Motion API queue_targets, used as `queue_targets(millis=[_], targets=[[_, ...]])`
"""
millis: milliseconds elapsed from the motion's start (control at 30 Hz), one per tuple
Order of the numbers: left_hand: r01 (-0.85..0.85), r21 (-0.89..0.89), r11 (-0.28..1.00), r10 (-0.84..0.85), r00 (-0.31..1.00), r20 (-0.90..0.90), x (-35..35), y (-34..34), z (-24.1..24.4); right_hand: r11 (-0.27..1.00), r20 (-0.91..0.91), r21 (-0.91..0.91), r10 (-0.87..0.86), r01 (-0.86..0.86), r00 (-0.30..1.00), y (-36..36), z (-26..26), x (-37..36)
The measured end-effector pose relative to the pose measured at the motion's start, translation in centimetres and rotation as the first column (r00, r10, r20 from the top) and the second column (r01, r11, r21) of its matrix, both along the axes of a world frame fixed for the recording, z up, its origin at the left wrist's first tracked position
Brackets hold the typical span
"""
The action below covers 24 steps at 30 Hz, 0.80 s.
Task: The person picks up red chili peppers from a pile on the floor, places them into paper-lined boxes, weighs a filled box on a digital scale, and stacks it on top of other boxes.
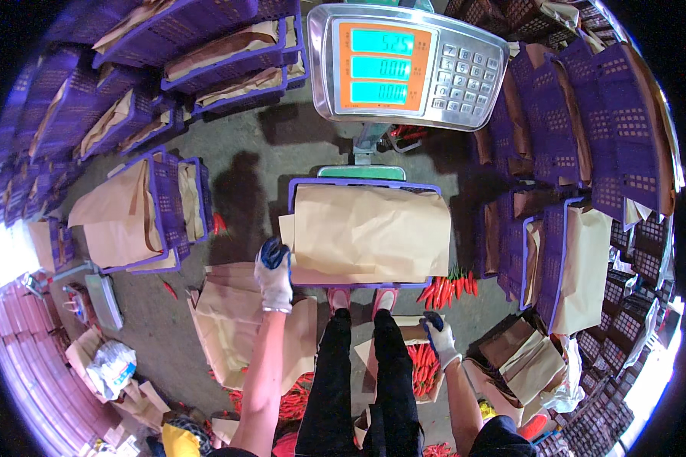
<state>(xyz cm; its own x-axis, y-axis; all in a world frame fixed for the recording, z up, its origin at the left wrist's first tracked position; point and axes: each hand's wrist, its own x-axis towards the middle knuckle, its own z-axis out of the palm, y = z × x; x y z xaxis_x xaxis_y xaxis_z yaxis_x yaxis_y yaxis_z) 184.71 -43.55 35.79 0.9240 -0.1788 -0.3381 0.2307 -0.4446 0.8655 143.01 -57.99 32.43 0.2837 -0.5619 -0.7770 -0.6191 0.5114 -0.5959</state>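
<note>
A purple plastic crate (366,285) covered with brown kraft paper (371,231) sits on the scale, under the tilted digital display (409,67). My left hand (274,274), in a white glove with blue coating, is beside the crate's near left corner; whether it grips anything cannot be told. Below it stands a paper-lined container (228,325) with red chili peppers behind my forearm. My right hand (441,337), gloved alike, is near the right edge of a smaller paper-lined box of red chilies (425,368); its fingertips' hold is unclear. Loose chilies (449,290) lie by the crate's near right corner.
Stacked purple crates with paper stand at left (171,211) and right (560,268). Folded brown paper (523,360) lies at lower right. A second scale platform (104,301) and a white plastic bag (111,365) are at lower left. Single chilies (170,290) lie on the floor.
</note>
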Motion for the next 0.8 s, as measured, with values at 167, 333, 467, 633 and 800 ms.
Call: queue_targets(millis=[167, 333, 467, 633, 800], targets=[[0.148, 0.229, 0.962, -0.173, 0.981, 0.089, -0.8, -2.2, -2.4, 0.993, -0.021, -0.110, 0.037, -0.039, 0.999, -0.2, -2.5, -1.0], [-0.075, 0.062, 0.995, 0.081, 0.992, -0.100, -2.7, 2.3, -9.0, 0.913, -0.008, -0.191, -0.368, 0.360, 0.930, -3.0, -5.3, 3.6], [-0.321, 0.003, 0.947, 0.277, 0.812, -0.513, -6.9, 1.6, -9.4, 0.844, -0.066, 0.053, -0.531, 0.534, 0.845, -8.9, -7.1, 3.7], [-0.586, -0.224, 0.779, 0.392, 0.733, -0.556, -7.9, 7.9, -13.0, 0.642, 0.362, 0.518, -0.763, 0.565, 0.535, -11.9, -6.6, 10.2], [-0.132, -0.168, 0.977, 0.030, 0.861, -0.507, -12.5, 3.9, -11.6, 0.862, 0.808, 0.461, -0.507, 0.213, 0.302, -15.9, 0.7, 17.1]])
